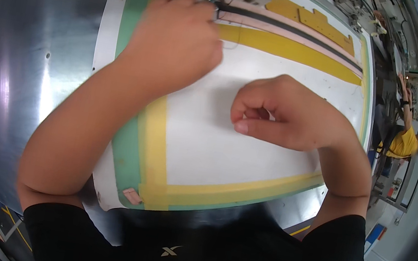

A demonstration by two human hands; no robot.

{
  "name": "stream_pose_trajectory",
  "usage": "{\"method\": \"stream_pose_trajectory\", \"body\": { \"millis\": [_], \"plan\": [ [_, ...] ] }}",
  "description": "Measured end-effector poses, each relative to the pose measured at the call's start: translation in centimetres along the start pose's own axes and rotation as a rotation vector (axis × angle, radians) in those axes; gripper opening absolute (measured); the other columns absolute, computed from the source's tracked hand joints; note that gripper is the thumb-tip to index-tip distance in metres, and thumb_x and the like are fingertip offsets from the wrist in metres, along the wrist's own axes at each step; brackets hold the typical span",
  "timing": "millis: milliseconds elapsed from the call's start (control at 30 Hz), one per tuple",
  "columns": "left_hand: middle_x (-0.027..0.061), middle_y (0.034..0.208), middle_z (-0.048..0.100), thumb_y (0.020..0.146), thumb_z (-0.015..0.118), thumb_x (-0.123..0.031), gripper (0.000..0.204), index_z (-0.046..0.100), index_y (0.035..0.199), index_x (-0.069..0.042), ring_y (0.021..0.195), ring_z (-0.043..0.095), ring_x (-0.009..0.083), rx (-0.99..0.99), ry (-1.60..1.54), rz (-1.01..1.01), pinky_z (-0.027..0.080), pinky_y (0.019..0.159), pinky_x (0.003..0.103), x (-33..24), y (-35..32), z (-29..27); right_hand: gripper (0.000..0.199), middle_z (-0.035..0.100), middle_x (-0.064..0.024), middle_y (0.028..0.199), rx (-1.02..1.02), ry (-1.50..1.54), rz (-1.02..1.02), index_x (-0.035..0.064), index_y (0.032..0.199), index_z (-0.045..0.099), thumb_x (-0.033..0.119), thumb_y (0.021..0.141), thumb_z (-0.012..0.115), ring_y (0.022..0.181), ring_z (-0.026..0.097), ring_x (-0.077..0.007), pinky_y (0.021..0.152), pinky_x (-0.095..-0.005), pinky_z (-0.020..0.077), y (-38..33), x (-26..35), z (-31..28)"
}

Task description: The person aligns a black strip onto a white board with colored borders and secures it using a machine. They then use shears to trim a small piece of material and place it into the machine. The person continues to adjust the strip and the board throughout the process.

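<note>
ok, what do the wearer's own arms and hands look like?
Short black sleeves end near the elbows; bare forearms below. Left hand and right hand are ungloved, with no watch, bracelet or cable visible. The left fingers are too blurred to rule out a ring.

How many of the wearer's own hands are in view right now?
2: the left hand at the left end of the black strip, its fingertips partly hidden, and the right hand, curled, over the white surface.
</note>
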State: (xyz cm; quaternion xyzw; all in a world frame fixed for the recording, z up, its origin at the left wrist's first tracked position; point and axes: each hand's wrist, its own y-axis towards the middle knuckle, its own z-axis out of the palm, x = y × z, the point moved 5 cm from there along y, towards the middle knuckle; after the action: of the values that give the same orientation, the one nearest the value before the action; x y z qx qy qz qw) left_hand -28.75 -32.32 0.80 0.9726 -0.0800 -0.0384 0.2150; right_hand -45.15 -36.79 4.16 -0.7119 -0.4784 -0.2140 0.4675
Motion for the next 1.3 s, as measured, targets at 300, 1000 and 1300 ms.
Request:
{"method": "stream_pose_trajectory", "body": {
  "millis": [300, 1000, 1300],
  "plan": [
    [0.0181, 0.133, 0.063, 0.092, 0.069, -0.045, 0.057, 0.064, 0.135, -0.008, 0.126, 0.056, 0.0320, -0.002, 0.011, -0.090, 0.043, 0.104, 0.048, -2.3, -0.1, 0.0, 0.006, 0.063, -0.0062, 0.077, -0.351, -0.169, 0.090, 0.0010, 0.090, 0.067, 0.007, 0.091, 0.069, 0.068, 0.056, -0.0186, 0.064, -0.0308, 0.0461, -5.6, -4.2, -3.4],
    [0.0178, 0.133, 0.063, 0.094, 0.069, -0.029, 0.059, 0.051, 0.142, -0.001, 0.120, 0.061, 0.0355, 0.119, -0.051, -0.137, 0.047, 0.101, 0.048, -0.3, -0.1, 1.5, 0.015, 0.069, -0.0114, 0.090, -0.839, -0.493, -0.160, 0.0079, 0.094, 0.067, 0.023, 0.093, 0.066, 0.087, 0.068, -0.0345, 0.076, -0.0473, 0.0526, 1.9, -8.2, -5.8],
    [0.0215, 0.143, 0.057, 0.100, 0.062, -0.033, 0.056, 0.053, 0.145, 0.000, 0.126, 0.057, 0.0408, 0.192, 0.069, -0.117, 0.045, 0.106, 0.049, -1.0, 0.5, 1.1, 0.014, 0.068, -0.0096, 0.097, -0.921, -0.547, -0.251, 0.0088, 0.100, 0.069, 0.021, 0.092, 0.067, 0.093, 0.066, -0.0329, 0.080, -0.0455, 0.0517, 1.9, -7.7, -5.6]
  ]
}}
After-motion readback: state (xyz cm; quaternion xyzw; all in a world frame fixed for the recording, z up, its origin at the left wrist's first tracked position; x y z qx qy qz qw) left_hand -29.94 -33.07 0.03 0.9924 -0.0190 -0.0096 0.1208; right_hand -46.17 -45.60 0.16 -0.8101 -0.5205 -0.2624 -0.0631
